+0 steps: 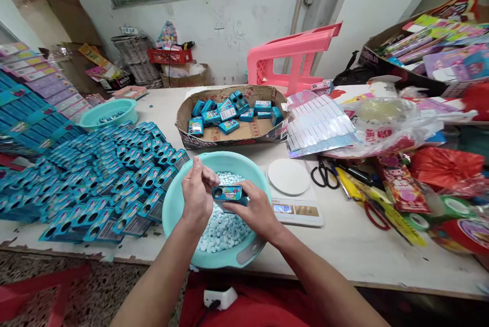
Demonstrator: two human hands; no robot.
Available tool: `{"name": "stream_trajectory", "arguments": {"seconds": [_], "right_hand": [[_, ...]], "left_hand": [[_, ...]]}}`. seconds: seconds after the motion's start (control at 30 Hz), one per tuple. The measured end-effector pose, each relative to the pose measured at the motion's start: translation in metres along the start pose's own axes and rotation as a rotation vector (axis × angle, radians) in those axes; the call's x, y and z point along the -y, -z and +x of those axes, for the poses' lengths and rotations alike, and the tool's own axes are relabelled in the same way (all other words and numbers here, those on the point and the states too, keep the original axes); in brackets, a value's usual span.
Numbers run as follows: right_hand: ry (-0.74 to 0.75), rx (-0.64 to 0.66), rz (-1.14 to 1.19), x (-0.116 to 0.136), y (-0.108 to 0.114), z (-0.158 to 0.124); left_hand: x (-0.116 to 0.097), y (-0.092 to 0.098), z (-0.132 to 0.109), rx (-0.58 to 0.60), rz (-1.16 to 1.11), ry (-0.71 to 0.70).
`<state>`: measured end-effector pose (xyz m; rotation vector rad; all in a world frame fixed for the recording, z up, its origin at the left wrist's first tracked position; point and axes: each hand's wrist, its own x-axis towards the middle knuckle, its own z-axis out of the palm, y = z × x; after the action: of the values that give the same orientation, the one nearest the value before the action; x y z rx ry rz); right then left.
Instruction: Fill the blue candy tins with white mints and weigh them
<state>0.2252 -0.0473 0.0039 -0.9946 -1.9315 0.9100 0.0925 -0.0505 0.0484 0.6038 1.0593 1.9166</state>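
Observation:
Over a turquoise basin [171, 215] of small pale blue and white candies [225, 233], my right hand [260, 211] holds a small blue box [229, 193] with a round dark hole in its top. My left hand [198, 189] is just left of the box, its fingers curled together near the hole; what they hold, if anything, is hidden. Many similar blue boxes [130, 215] stand in rows left of the basin. Behind it, a cardboard tray [229, 141] holds several blue boxes lying loosely.
A white scale [289, 176] reading 0.0 sits right of the basin. Beyond it are black scissors [324, 175], red-handled scissors [376, 215], a yellow cutter, tape rolls and plastic bags. A second turquoise bowl [110, 108] is back left, and a pink stool [292, 52] stands behind the table.

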Motion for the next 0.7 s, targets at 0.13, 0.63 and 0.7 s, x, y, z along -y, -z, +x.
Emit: {"name": "stream_trajectory", "arguments": {"seconds": [0.13, 0.63, 0.7], "right_hand": [[-0.043, -0.037, 0.119, 0.001, 0.015, -0.004], [-0.240, -0.558, 0.179, -0.138, 0.106, 0.008], [-0.245, -0.542, 0.206, -0.146, 0.108, 0.005]], "left_hand": [[-0.007, 0.015, 0.004, 0.023, 0.124, -0.024], [0.029, 0.128, -0.045, 0.572, 1.627, -0.406], [0.028, 0.127, -0.045, 0.574, 1.658, -0.348]]}}
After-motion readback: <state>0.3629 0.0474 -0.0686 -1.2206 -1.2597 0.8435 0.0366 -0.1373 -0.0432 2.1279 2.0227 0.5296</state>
